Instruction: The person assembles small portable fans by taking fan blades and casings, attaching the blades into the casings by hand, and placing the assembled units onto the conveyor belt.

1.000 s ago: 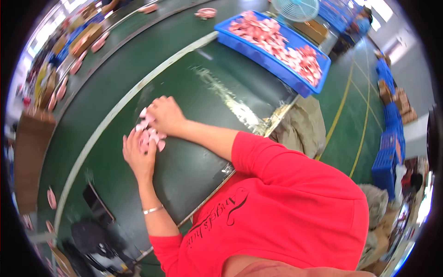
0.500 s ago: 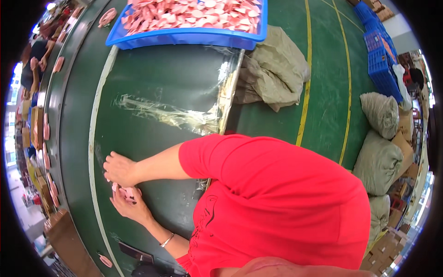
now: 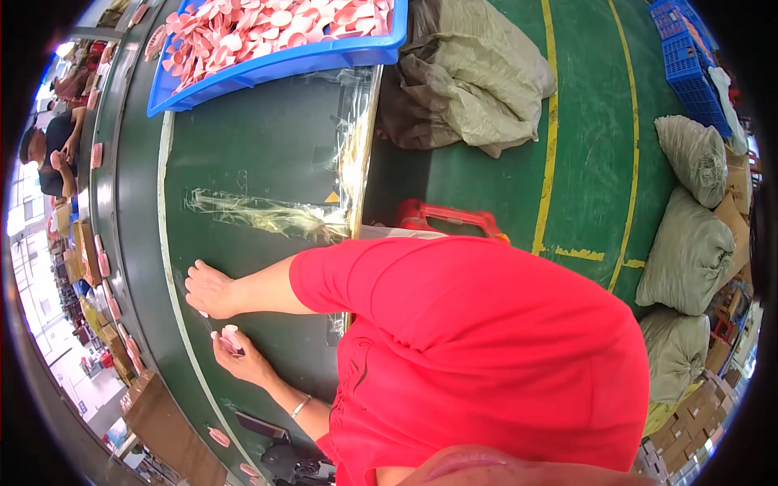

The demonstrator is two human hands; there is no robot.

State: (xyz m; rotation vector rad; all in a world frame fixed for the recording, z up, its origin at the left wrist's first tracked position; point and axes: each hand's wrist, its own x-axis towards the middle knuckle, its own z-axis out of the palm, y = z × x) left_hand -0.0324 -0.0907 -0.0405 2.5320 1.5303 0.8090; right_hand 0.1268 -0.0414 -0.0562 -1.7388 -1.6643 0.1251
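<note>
My left hand (image 3: 243, 360), with a bangle on its wrist, is closed round a pink plastic part (image 3: 232, 338) that has a dark patch at its inner side. Just beyond it, my right hand (image 3: 211, 290) hovers low over the green work surface with its fingers curled down. A tiny white bit (image 3: 203, 314) shows under those fingertips; what it is I cannot make out. The two hands are apart. At the far end of the surface stands a blue bin (image 3: 284, 70) heaped with curved pink plastic pieces (image 3: 275, 28).
Slotted pink pieces (image 3: 219, 437) lie along the belt (image 3: 142, 202) on the left, where a co-worker (image 3: 61, 150) holds a pink item. Clear tape (image 3: 267, 215) covers part of my surface. To the right are a red stool-like object (image 3: 450, 215), grey sacks (image 3: 687, 251) and blue crates (image 3: 693, 81).
My hands, together at the pink part before, have separated; the left has shifted slightly right and nearer with the part. The view has turned, and the red object at the right has come into sight.
</note>
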